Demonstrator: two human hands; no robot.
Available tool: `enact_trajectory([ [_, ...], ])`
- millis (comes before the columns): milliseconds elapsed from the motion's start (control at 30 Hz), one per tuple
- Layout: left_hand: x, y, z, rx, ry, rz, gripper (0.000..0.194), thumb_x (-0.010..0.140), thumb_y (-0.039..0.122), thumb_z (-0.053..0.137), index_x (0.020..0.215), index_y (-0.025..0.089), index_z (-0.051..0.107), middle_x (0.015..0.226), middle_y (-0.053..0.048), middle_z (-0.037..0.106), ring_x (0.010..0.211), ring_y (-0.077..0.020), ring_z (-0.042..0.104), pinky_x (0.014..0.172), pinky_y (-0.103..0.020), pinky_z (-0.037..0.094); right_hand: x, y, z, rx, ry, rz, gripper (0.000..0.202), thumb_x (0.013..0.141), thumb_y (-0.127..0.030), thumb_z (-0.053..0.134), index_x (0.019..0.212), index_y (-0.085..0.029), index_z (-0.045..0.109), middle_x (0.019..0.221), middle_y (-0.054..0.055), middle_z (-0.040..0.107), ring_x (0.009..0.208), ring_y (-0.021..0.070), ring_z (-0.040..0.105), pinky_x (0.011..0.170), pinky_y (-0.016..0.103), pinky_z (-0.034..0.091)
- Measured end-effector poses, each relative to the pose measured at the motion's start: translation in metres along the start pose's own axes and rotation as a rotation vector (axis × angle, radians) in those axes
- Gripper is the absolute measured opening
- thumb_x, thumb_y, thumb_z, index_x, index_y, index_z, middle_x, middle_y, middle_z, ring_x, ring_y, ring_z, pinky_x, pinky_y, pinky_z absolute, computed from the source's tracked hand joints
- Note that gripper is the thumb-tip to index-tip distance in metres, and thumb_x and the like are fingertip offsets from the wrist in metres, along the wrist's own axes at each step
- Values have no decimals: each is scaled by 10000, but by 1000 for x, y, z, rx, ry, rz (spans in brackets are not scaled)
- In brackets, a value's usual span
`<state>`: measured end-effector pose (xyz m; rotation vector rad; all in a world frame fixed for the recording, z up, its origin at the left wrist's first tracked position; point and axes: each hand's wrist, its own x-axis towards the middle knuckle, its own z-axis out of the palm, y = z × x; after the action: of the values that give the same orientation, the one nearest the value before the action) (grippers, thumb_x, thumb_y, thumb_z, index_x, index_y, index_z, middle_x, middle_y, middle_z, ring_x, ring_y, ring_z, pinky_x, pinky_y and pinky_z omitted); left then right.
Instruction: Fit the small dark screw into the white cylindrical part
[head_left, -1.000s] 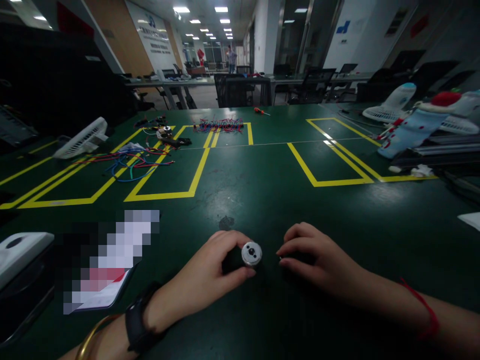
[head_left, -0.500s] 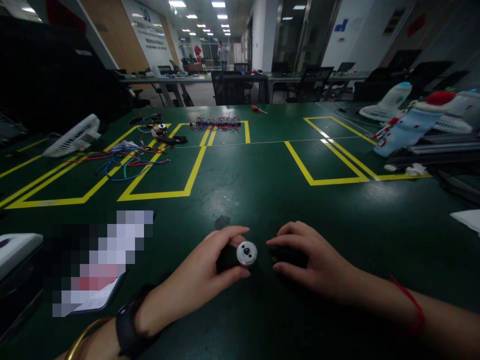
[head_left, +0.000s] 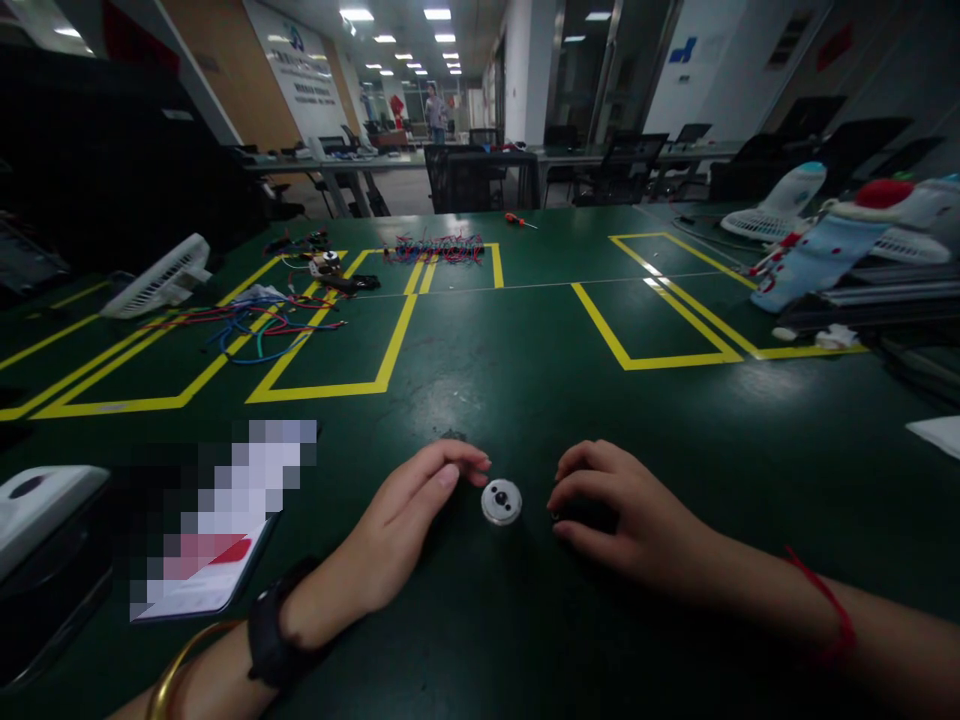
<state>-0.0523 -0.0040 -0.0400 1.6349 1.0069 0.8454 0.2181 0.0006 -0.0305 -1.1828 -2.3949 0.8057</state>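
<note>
Left hand (head_left: 409, 520): slack, gripping nothing, fingertips just beside metal disc (head_left: 501, 502); disc sits on green table (head_left: 465, 640), between hands; right hand (head_left: 634, 508): fingers curled, cannot tell if gripping; screwdriver (head_left: 514, 219): near far edge

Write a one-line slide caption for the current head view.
The left hand and right hand flank a silvery round part on a green table marked with yellow lines.

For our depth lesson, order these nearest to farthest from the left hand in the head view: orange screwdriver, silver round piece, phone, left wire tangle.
1. Silver round piece, right of the left hand.
2. Phone, to the left.
3. Left wire tangle, ahead and left.
4. Orange screwdriver, far ahead.
</note>
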Motion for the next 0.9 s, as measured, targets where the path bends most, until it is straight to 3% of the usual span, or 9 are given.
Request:
enact_trajectory([
  [100, 0, 0, 0, -19, -75, 40, 287, 939, 196, 458, 1220, 240, 498, 1163, -37, 604, 1115, -218, 556, 974, -359, 426, 1, 1, 0, 26, 18, 0, 101, 838, -240, 648, 932, -223, 683, 1064, 61, 588, 988, 218, 561, 843, 391, 470],
  [200, -2, 2, 3, 171, -126, 97, 490, 812, 152, 631, 1263, 250, 465, 1211, -37, 573, 1132, -237, 533, 995, -383, 404, 2, 0, -1, 160, 66, 10, 101, 876, -214, 606, 965, -210, 653, 1020, 49, 589, 909, 174, 579, 777, 321, 493],
  [267, -1, 5, 5, 312, -130, 110, 501, 775, 160, 700, 1223, 260, 500, 1198, -26, 574, 1117, -238, 528, 987, -385, 394, 5, -4, -3, 230, 92, -8, 90, 889, -202, 594, 969, -205, 634, 985, 36, 592, 871, 155, 582, 747, 292, 493],
  [400, 4, 7, 9, 377, -155, 122, 313, 836, 185, 675, 1113, 264, 553, 1102, 6, 608, 1025, -207, 556, 926, -355, 407, 17, -21, -7, 274, 102, -106, 92, 878, -168, 611, 965, -193, 627, 946, 24, 614, 867, 145, 584, 765, 279, 478],
  [567, 4, 5, 9, 348, -155, 125, 259, 859, 197, 667, 1082, 255, 549, 1104, 10, 605, 1037, -201, 549, 927, -337, 398, 31, -40, -5, 282, 79, -197, 92, 884, -194, 617, 973, -179, 638, 943, 33, 626, 864, 147, 589, 772, 276, 468],
  [900, 4, 6, 9, 345, -149, 146, 228, 867, 192, 664, 1057, 252, 552, 1107, 16, 605, 1037, -192, 549, 915, -318, 396, 36, -42, 1, 117, 60, -181, 92, 878, -228, 609, 948, -191, 655, 961, 35, 615, 844, 161, 585, 755, 294, 465],
])
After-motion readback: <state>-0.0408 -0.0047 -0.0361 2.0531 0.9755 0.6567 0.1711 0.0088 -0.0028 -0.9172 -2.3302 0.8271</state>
